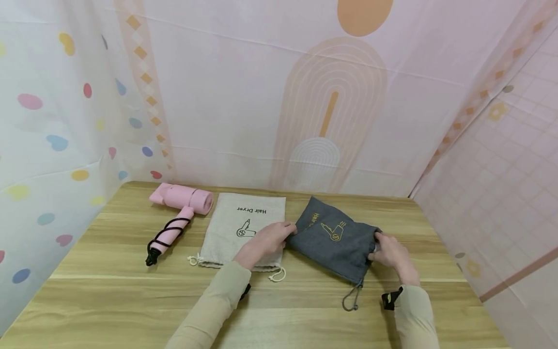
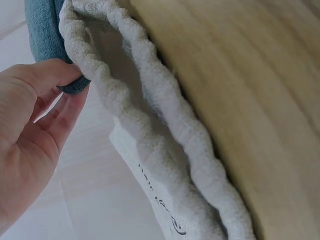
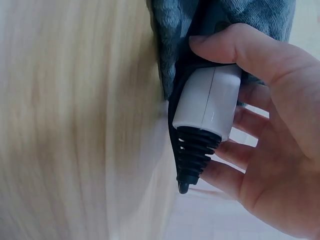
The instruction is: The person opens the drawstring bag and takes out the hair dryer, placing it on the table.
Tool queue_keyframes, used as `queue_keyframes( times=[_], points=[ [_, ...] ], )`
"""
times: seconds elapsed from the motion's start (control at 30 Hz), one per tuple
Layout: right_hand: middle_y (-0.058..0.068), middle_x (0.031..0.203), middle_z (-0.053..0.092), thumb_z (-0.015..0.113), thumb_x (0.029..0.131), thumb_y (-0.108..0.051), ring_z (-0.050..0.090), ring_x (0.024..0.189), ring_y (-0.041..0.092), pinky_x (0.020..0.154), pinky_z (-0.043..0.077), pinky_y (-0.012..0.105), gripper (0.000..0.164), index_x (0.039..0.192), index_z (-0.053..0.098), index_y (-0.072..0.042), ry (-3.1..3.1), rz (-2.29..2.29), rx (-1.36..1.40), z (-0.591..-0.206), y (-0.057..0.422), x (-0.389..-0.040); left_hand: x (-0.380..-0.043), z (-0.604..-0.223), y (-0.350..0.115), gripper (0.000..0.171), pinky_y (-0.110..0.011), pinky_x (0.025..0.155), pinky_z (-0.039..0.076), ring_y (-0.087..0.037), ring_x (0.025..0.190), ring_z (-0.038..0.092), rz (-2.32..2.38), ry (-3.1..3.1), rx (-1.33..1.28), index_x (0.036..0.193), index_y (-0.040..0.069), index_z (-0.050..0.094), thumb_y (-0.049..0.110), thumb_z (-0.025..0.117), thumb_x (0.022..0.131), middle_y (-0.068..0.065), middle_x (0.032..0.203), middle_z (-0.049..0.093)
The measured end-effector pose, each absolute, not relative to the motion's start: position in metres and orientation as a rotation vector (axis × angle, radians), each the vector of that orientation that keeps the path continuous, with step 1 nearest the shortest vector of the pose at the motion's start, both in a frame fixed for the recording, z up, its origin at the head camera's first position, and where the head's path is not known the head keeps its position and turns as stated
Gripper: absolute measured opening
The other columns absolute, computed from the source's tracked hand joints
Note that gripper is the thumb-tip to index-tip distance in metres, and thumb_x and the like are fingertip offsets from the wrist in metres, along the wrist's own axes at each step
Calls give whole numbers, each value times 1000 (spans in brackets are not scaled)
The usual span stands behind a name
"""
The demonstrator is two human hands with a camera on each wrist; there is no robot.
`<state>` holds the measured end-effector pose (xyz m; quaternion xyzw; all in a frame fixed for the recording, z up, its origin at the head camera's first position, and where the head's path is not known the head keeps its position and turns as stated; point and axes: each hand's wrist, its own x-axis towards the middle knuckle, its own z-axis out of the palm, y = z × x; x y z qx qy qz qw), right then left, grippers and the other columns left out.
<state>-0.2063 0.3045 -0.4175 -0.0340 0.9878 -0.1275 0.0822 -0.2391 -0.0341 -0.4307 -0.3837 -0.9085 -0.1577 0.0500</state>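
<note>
A dark grey drawstring bag [image 1: 337, 242] with a yellow hair dryer print lies at a slant on the table. My left hand [image 1: 272, 237] pinches its left corner between thumb and fingers, above a beige drawstring bag [image 1: 226, 218]. In the right wrist view, the white handle of a hair dryer [image 3: 207, 100], with a black ribbed cord sleeve [image 3: 195, 152], sticks out of the grey bag's mouth. My right hand [image 1: 390, 252] holds it there, thumb at the bag's opening and fingers curled behind the handle. The dryer's body is hidden inside the bag.
A pink hair dryer [image 1: 180, 196], its black cord [image 1: 170, 230] wound round the handle, lies at the back left of the wooden table [image 1: 305, 315]. A patterned curtain [image 1: 231, 97] hangs behind the table. The grey bag's drawstring [image 1: 350, 299] trails toward the front.
</note>
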Motion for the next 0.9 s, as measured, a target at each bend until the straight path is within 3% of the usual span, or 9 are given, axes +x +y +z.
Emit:
queue_keyframes(
  times=[0.27, 0.53, 0.7, 0.8, 0.9],
  points=[
    [39, 136, 41, 69, 82, -21, 45, 120, 54, 91, 44, 61, 73, 138, 36, 12, 2931, -428, -167, -416, 312, -206, -239, -430, -38, 32, -34, 88, 52, -21, 96, 64, -554, -2799, -1174, 102, 8, 61, -10, 60, 75, -5, 106, 65],
    [38, 136, 42, 70, 81, -18, 46, 119, 53, 91, 44, 59, 70, 137, 39, 12, 2937, -444, -172, -417, 316, -207, -238, -431, -41, 30, -29, 74, 48, -13, 80, 55, -571, -2852, -1200, 93, 12, 57, -10, 62, 72, 0, 92, 62],
    [38, 138, 40, 69, 82, -15, 43, 123, 54, 95, 42, 61, 70, 138, 37, 13, 2929, -456, -170, -418, 315, -208, -240, -429, -41, 17, -27, 73, 46, -10, 77, 53, -662, -2945, -1178, 95, 13, 60, 10, 72, 82, 2, 86, 61],
    [38, 137, 40, 69, 81, -13, 42, 123, 54, 95, 42, 61, 69, 137, 37, 13, 2939, -452, -187, -419, 314, -208, -242, -429, -40, 16, -26, 73, 47, -8, 75, 54, -758, -2965, -1144, 92, 14, 62, 27, 68, 86, 4, 83, 62],
    [38, 137, 41, 70, 80, -9, 43, 122, 54, 94, 43, 60, 69, 137, 38, 14, 2949, -464, -232, -420, 314, -208, -245, -429, -37, 16, -25, 70, 45, -7, 71, 53, -750, -2942, -1131, 89, 16, 61, 31, 61, 91, 5, 83, 62]
  ],
)
